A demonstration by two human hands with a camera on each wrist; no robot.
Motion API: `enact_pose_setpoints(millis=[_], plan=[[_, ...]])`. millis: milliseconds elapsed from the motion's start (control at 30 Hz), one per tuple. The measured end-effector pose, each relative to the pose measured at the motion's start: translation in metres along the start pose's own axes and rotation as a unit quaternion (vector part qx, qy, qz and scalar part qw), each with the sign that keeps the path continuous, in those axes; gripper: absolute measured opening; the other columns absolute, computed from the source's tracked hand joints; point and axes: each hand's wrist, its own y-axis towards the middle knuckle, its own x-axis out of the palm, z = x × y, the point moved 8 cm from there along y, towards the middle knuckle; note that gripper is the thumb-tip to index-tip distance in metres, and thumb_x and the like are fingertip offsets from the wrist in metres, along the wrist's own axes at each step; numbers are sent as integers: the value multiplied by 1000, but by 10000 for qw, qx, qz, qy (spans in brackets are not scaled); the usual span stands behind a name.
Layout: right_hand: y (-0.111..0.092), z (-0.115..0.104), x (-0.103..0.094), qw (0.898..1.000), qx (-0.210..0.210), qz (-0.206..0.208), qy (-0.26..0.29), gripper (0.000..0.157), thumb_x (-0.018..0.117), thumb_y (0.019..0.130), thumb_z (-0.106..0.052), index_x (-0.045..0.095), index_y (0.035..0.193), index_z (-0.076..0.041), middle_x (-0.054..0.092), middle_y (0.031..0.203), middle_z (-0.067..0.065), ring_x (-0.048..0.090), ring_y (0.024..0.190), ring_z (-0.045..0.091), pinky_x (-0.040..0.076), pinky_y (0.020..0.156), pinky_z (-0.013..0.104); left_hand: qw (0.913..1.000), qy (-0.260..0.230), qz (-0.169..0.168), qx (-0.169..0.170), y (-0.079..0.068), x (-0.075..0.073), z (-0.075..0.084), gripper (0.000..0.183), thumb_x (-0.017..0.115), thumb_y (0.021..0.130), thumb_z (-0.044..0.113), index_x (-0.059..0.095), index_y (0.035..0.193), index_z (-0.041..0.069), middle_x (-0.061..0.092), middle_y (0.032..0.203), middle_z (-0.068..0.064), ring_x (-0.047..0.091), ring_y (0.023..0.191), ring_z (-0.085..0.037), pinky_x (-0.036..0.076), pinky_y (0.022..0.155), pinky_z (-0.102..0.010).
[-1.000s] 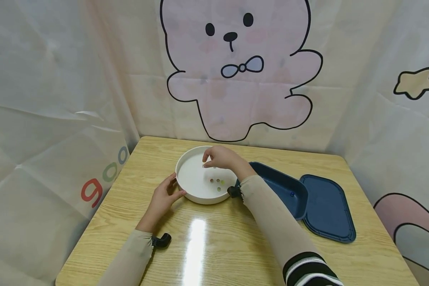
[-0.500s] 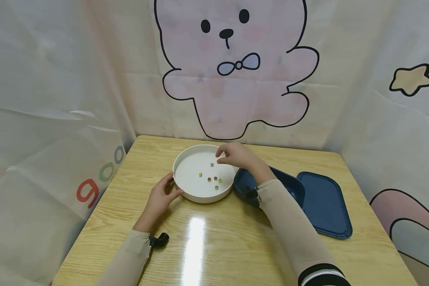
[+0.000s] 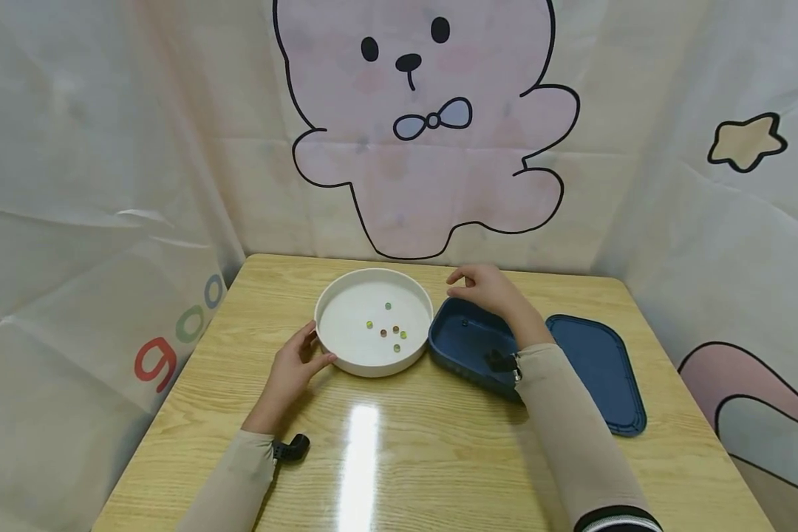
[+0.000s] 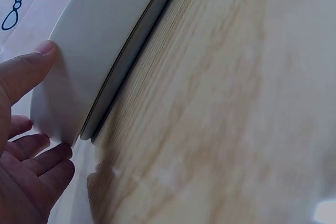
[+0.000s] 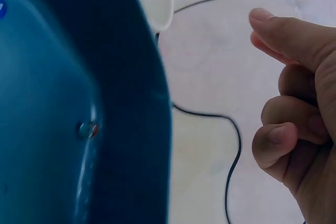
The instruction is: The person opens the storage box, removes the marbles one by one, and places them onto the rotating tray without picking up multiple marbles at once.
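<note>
A round white tray [image 3: 375, 360] on the table bears several small coloured beads, among them a green bead [image 3: 388, 306] and a yellow one [image 3: 369, 325]. My left hand [image 3: 292, 368] rests against its outer wall, thumb and fingertips touching from the left front. To the right stands a dark blue box [image 3: 472, 373]; my right hand [image 3: 485, 287] is over its far rim, with a gap between thumb and index finger and nothing seen between them. In the right wrist view its other fingers curl loosely. A small bead [image 5: 88, 129] lies inside the box.
A flat dark blue lid [image 3: 601, 369] lies right of the box, partly behind the right forearm. Printed cloth [image 3: 239, 170] walls in the back and sides of the wooden table [image 3: 432, 458]. A blue bead [image 5: 2, 9] shows at the box view's left edge.
My right hand has moved right, from over the white tray to the blue box's far rim. A green bead now shows in the tray where that hand was. The left hand stays at the tray.
</note>
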Motion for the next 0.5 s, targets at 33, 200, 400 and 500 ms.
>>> enact_pose_setpoints(millis=[33, 200, 400, 500], plan=[[0, 6, -1, 10000, 39, 61, 21, 25, 73, 97, -33, 75, 115, -17, 48, 71, 3, 44, 62, 21, 38, 58, 33, 10000, -11, 6, 9, 0, 0, 0, 88, 83, 88, 30, 36, 160, 10, 45, 158, -17, 44, 146, -34, 39, 120, -48], [-4, 30, 1, 9997, 185, 177, -67, 24, 74, 96, -35, 75, 113, -18, 50, 71, 3, 47, 65, 21, 40, 59, 34, 9998, -163, -94, 70, 0, 2, 1, 89, 83, 88, 29, 35, 160, 7, 43, 159, -18, 43, 146, -35, 39, 120, -47], [-8, 45, 7, 9992, 348, 137, -117, 27, 73, 97, -35, 75, 116, -16, 50, 73, 4, 47, 66, 21, 40, 58, 33, 9998, -142, -96, 53, 1, 2, -2, 90, 83, 88, 30, 34, 160, 8, 42, 160, -18, 41, 147, -36, 38, 120, -48], [-9, 47, 10, 9992, 351, 184, -76, 25, 73, 97, -35, 75, 115, -18, 51, 73, 4, 48, 66, 22, 40, 58, 34, 9999, -106, -41, 36, 2, 0, -2, 89, 83, 88, 28, 34, 160, 8, 43, 159, -18, 42, 147, -36, 38, 120, -48]])
